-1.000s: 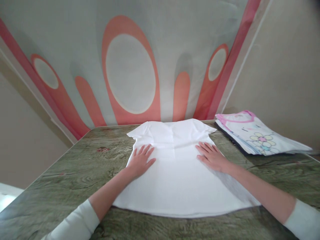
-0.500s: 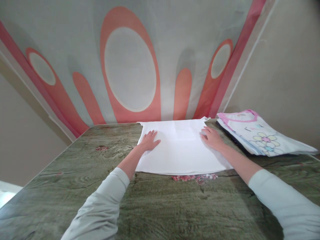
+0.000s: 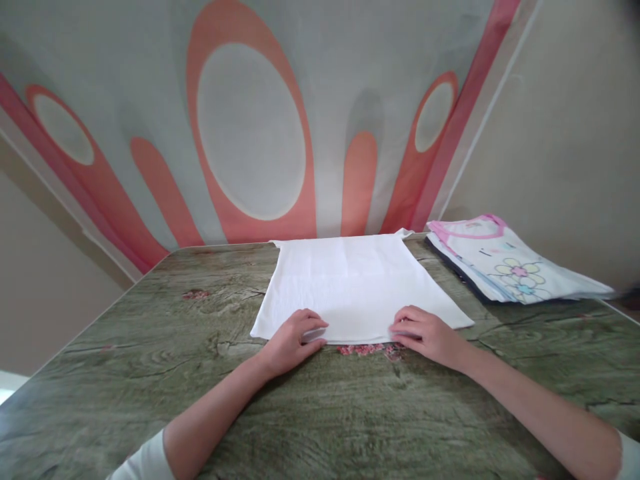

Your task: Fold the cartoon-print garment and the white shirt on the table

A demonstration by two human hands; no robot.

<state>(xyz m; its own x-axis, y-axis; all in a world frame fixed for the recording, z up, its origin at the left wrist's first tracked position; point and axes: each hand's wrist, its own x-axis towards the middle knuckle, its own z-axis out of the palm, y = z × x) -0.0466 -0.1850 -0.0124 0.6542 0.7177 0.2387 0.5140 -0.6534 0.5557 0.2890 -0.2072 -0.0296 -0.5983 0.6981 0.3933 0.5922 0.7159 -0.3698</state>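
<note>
A white shirt point(image 3: 357, 283), folded in half, lies flat at the far middle of a green wood-grain table point(image 3: 320, 413). My left hand point(image 3: 293, 340) rests at the shirt's near folded edge with its fingers curled onto the cloth. My right hand point(image 3: 425, 331) does the same a little to the right, fingers bent and pinching the near edge. A small sleeve tip pokes out at the shirt's far right corner.
A stack of folded garments point(image 3: 510, 267), the top one white with pink trim and a flower print, lies at the far right of the table. A red-flecked patch point(image 3: 365, 349) marks the tabletop between my hands. A grey and orange patterned wall stands behind.
The shirt went from spread open to folded in half, its lower part brought up over the top. Both hands have since slid from the far end back to the near folded edge.
</note>
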